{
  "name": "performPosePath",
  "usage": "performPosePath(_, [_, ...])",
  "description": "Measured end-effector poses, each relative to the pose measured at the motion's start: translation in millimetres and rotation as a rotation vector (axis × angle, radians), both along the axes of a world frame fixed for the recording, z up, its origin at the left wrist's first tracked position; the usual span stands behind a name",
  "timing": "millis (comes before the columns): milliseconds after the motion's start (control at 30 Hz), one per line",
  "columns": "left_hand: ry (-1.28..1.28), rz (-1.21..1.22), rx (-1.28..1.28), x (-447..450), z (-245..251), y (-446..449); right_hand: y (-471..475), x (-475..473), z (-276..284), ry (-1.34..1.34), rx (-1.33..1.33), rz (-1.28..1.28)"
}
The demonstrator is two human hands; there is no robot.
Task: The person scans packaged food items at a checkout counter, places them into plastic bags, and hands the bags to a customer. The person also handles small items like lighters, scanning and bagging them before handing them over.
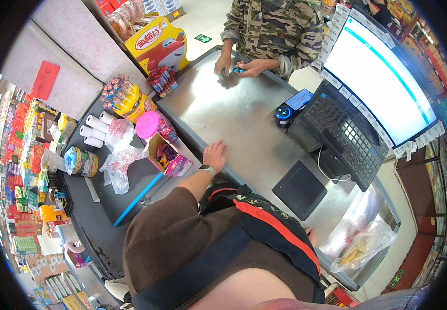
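Note:
My left hand [215,155], with a wristwatch on the wrist, rests palm down on the near rim of the metal checkout counter [243,128]. It holds nothing, and its fingers are stretched out. Of my right hand [311,235], only a few fingers show beside my apron [270,221], at the counter's near edge; the rest is hidden by my body. Across the counter stands a person in a camouflage jacket [274,31]. That person's hands [243,69] hold small blue items, too small to name. A flat black pad [300,190] lies on the metal between my hands.
On the right, a monitor [382,77] stands above a keyboard [343,131], beside a round-fronted payment device [283,112]. Plastic bags [363,244] lie lower right. Lollipops [124,97], paper rolls [95,128], a pink-lidded jar [148,124] and an opened candy box [169,157] occupy the left side.

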State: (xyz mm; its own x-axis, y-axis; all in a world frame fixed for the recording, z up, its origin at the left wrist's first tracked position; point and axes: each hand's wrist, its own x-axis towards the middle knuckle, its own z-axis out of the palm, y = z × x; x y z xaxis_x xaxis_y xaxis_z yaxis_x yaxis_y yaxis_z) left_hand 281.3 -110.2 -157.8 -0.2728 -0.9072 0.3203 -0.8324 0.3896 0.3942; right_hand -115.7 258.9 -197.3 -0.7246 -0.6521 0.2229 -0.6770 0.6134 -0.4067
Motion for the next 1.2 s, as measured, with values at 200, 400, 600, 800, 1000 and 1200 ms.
performPosePath(200, [-0.001,0.0,0.007,1.9,-3.2,1.7,2.5,0.9,3.0,-0.092,0.039,-0.024])
performPosePath(400, [-0.019,0.001,-0.014,0.5,-6.6,-0.6,-2.0,3.8,6.5,-0.072,-0.028,-0.025])
performPosePath(600, [0.0,-0.005,0.004,2.3,-5.7,0.4,-2.5,6.6,11.5,-0.065,0.048,-0.058])
performPosePath(800, [-0.007,0.006,0.012,0.6,-7.9,-0.7,-3.0,4.2,11.7,-0.01,-0.029,0.002])
performPosePath(1000, [-0.005,0.01,0.056,2.4,-9.7,-1.0,-2.8,4.2,7.9,-0.021,0.006,-0.028])
performPosePath(1200, [0.023,-0.003,-0.012,2.0,-9.0,0.3,-0.7,2.6,5.7,-0.076,0.003,-0.045])
